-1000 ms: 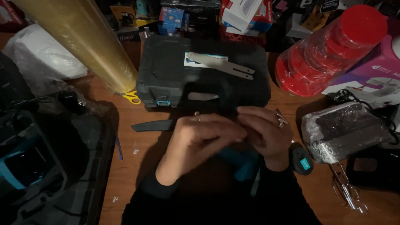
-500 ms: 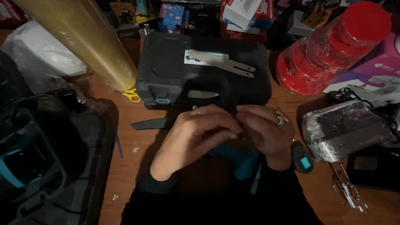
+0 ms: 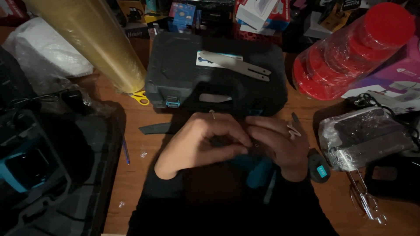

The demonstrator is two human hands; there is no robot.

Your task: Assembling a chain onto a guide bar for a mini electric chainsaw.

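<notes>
Near edge of wooden desk (image 3: 131,175), our left hand (image 3: 197,142) and right hand (image 3: 278,142) pressed together, fingers curled over teal-and-black power tool (image 3: 258,168); exact grip we can't tell. Black tool case (image 3: 218,81) just beyond, shut.

- The tool case (image 3: 183,78) lies shut on the worktop (image 3: 135,166), at the middle of the far side.
- On the tool case lid rests a flat metal bar (image 3: 234,65).
- Left of the tool case leans a big roll of film (image 3: 94,41); a pair of scissors (image 3: 140,97) lies at its lower end, just beside the case's corner.
- Right of the tool case sits a stack of plates in wrap (image 3: 350,52).
- In front of the tool case, the left hand (image 3: 197,140) and right hand (image 3: 280,142) meet, fingertips touching, over a power tool (image 3: 258,168).
- Right of the hands, nearer than the plates, lies a wrapped bundle (image 3: 365,137).
- Far left of the tool case stands an open case (image 3: 39,175).
</notes>
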